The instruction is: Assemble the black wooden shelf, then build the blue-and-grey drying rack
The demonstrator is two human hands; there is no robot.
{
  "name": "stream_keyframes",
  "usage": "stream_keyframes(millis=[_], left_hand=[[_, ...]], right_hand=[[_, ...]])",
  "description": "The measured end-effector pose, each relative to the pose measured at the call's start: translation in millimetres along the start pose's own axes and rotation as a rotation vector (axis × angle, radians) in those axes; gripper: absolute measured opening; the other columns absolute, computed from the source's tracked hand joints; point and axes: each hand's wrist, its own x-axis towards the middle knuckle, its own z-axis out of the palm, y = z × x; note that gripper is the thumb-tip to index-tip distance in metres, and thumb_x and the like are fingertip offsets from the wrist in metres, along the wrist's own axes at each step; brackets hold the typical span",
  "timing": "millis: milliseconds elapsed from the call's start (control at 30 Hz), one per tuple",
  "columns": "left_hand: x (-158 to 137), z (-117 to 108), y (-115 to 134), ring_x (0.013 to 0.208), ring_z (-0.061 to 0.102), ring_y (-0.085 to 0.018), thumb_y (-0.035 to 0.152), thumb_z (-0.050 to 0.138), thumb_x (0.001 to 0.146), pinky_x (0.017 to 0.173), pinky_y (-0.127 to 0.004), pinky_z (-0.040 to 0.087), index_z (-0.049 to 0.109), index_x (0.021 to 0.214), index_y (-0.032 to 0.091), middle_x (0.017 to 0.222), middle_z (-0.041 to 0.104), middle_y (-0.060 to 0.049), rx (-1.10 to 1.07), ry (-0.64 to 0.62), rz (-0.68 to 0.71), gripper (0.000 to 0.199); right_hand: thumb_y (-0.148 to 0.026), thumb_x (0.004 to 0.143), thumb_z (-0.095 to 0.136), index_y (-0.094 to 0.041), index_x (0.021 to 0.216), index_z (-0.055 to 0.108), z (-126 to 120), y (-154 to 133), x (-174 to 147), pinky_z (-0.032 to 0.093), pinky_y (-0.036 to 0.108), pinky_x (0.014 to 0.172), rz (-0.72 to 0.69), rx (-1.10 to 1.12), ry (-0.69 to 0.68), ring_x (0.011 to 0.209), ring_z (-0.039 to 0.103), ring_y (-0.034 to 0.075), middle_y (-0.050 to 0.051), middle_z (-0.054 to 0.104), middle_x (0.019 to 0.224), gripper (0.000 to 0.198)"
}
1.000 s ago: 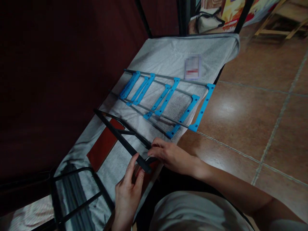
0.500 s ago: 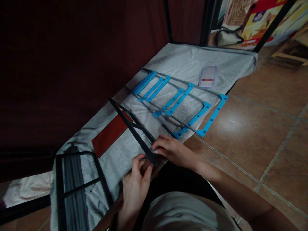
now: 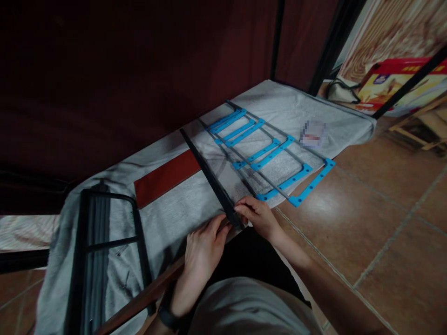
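A black metal frame (image 3: 213,181) slants across the cloth, its near end between my two hands. My left hand (image 3: 206,246) has its fingers curled at that near end, over the brown board (image 3: 153,288) that runs under my left forearm. My right hand (image 3: 257,215) pinches at the same end from the other side; anything small in its fingertips is hidden. Left of the frame lies a flat reddish-brown panel (image 3: 167,179). Beyond my right hand are grey rods with blue holed brackets (image 3: 272,153).
A grey cloth (image 3: 167,228) covers the surface. At its left lie another black frame (image 3: 139,237), grey tubes (image 3: 96,260) and loose screws (image 3: 126,279). A small clear packet (image 3: 313,134) sits at the far right. Tiled floor (image 3: 377,223) and a colourful box (image 3: 401,86) are to the right.
The view has shifted, and the black frame now appears turned more edge-on. My left hand has closed in nearer the frame's end; my right hand stays at it.
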Motion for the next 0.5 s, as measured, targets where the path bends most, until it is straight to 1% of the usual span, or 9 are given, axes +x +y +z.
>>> stream_keyframes(millis=[67,133,267,333,400,500], left_hand=[[0.8,0.5,-1.4,0.1,0.074,-0.023,0.027,0.053,0.098,0.082,-0.031,0.053,0.067,0.123,0.031,0.115,0.077,0.001,-0.01,0.015,0.021,0.029],[0.6,0.1,-2.3,0.102,0.073,-0.022,0.028,0.052,0.099,0.084,-0.031,0.053,0.067,0.124,0.031,0.118,0.076,0.001,-0.018,0.026,0.044,0.03],[-1.3,-2.4,-2.6,0.104,0.073,-0.022,0.026,0.052,0.098,0.085,-0.03,0.053,0.066,0.127,0.029,0.119,0.075,0.0,-0.029,0.025,0.053,0.032],[-2.1,-3.4,-3.1,0.102,0.073,-0.022,0.025,0.052,0.098,0.085,-0.03,0.053,0.067,0.126,0.028,0.117,0.076,-0.001,-0.036,0.026,0.046,0.032],[-2.7,-4.0,-4.1,0.101,0.073,-0.022,0.025,0.053,0.097,0.084,-0.029,0.052,0.067,0.125,0.028,0.115,0.077,-0.001,-0.044,0.037,0.04,0.031],[-3.5,-3.7,-5.4,0.099,0.074,-0.022,0.025,0.053,0.097,0.082,-0.029,0.052,0.068,0.124,0.029,0.113,0.077,0.0,-0.053,0.043,0.043,0.031]], right_hand=[[-0.043,0.093,0.059,-0.02,0.086,0.065,1.0,3.4,-2.8,0.042,0.022,0.05,0.031,0.022,0.011,0.052,0.053,0.011,-0.003,0.057,0.063,0.025],[-0.043,0.093,0.058,-0.02,0.085,0.065,0.3,2.2,-3.5,0.041,0.022,0.05,-0.003,-0.038,0.028,0.053,0.052,0.011,-0.003,0.056,0.063,0.026],[-0.036,0.094,0.059,-0.021,0.084,0.066,-2.0,-12.0,0.2,0.046,0.025,0.066,-0.212,-0.281,0.035,0.068,0.058,0.013,0.0,0.063,0.074,0.02],[-0.034,0.094,0.059,-0.021,0.083,0.066,-1.2,-18.1,0.9,0.047,0.026,0.07,-0.276,-0.337,0.033,0.072,0.06,0.014,0.001,0.064,0.077,0.019],[-0.036,0.094,0.059,-0.021,0.083,0.065,1.8,-19.5,-0.9,0.047,0.026,0.066,-0.246,-0.332,0.033,0.067,0.059,0.014,0.001,0.063,0.074,0.019],[-0.043,0.094,0.057,-0.021,0.085,0.063,10.1,-14.3,-7.1,0.043,0.024,0.053,-0.081,-0.227,0.06,0.054,0.053,0.012,-0.002,0.058,0.066,0.025]])
